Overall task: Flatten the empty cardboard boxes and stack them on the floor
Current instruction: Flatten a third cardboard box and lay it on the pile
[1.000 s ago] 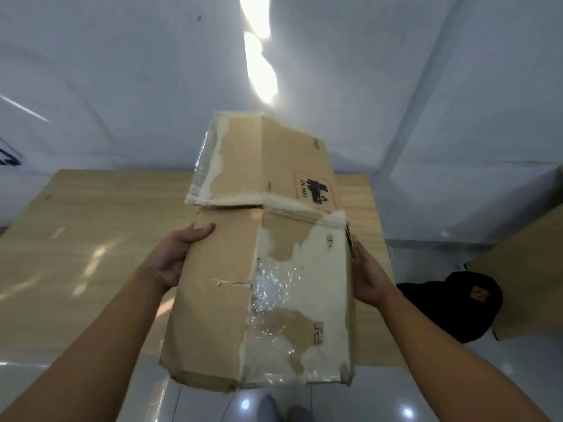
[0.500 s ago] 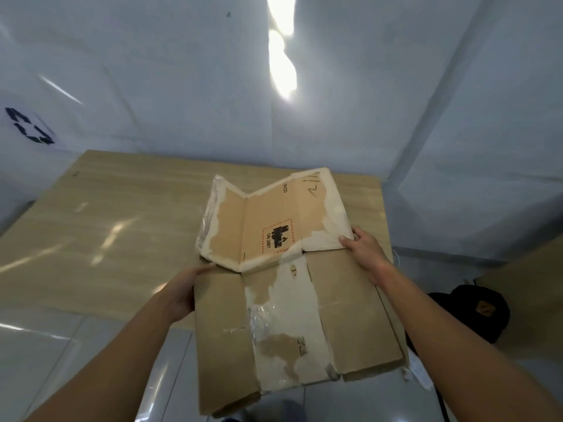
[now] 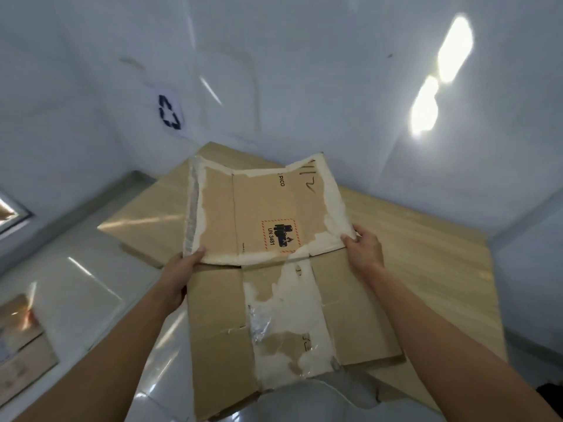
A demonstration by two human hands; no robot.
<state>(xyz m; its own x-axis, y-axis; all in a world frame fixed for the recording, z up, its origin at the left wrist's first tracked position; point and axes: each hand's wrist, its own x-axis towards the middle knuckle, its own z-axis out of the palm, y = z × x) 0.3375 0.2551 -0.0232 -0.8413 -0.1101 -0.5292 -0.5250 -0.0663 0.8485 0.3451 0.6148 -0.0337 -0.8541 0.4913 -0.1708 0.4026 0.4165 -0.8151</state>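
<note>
Box more unfolded than before

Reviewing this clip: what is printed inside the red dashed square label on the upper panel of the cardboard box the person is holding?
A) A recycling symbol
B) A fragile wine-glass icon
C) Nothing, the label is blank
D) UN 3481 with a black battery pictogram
D: the red dashed label on the cardboard box, held between the left hand and the right hand, reads UN 3481 beside a black battery pictogram.
</note>
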